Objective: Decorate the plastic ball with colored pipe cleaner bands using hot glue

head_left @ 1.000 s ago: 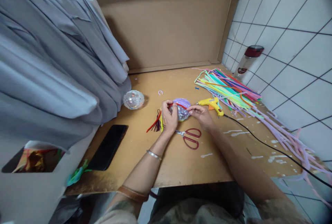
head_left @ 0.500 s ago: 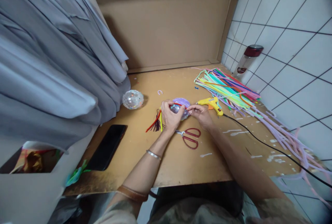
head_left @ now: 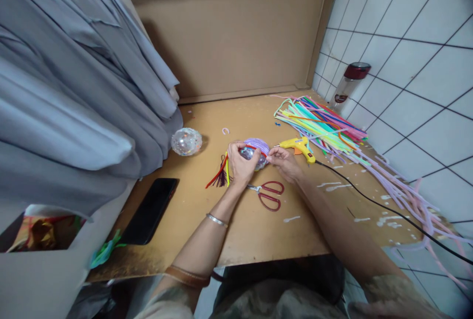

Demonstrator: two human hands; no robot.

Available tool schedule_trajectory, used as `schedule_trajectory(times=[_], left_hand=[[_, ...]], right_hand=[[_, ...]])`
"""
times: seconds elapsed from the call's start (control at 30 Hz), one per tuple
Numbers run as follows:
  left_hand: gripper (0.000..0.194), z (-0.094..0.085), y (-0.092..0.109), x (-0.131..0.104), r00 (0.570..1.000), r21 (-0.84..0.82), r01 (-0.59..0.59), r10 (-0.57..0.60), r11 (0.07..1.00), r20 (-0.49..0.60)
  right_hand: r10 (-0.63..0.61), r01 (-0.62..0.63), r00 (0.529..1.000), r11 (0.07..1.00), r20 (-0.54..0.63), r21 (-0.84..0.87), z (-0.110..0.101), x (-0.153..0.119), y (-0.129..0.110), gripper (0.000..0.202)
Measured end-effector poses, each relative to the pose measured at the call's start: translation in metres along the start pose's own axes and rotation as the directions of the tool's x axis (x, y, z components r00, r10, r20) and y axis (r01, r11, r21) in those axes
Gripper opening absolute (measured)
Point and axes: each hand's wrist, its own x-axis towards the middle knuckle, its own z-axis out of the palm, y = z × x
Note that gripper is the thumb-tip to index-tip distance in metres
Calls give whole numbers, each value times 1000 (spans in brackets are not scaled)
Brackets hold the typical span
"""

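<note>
Head view: left hand (head_left: 240, 165) holds the ball (head_left: 257, 143) (purple-topped); right hand (head_left: 287, 163) touches its red strip (head_left: 263, 152), whether pinching I cannot tell.

L hand (head_left: 241, 166) curled w/ thumb extended, R hand (head_left: 285, 162) w/ fingers (head_left: 275, 152) pinched, forearms (head_left: 203, 244) angled fwd.

- Wears a narrow, rounded, silver-coloured metal bangle (head_left: 217, 220) around the left forearm (head_left: 202, 244), near the wrist.
- Carries a wider, smooth, leather-like brown band (head_left: 187, 277) higher on the same forearm, close to the sleeve.
- Covers the upper left arm with a pale, mottled cloth sleeve (head_left: 170, 303).
- Covers the upper right arm with a rumpled, blotchy olive-tan cloth sleeve (head_left: 388, 292).
- Has on a loosely folded, camouflage-like olive-and-grey cloth garment (head_left: 275, 305) in front.
- Leaves left hand (head_left: 242, 165) and right hand (head_left: 285, 163) ungloved.
</note>
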Motion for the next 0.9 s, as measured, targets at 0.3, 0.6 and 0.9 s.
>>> schedule_trajectory(times=[0.3,0.6,0.9], left_hand=[[61,-2,3,-4,999,93,-37,34,995,35],[59,1,2,-3,999,98,-46,45,994,18],[59,2,1,-2,1000,81,-21,19,997,21]], right_hand=[[15,-14,1000,1000,-24,27,1,0,-1,39],[14,-14,1000,999,-17,36,1,2,3,39],[29,-29,1000,997,6,76,0,1,3,39]])
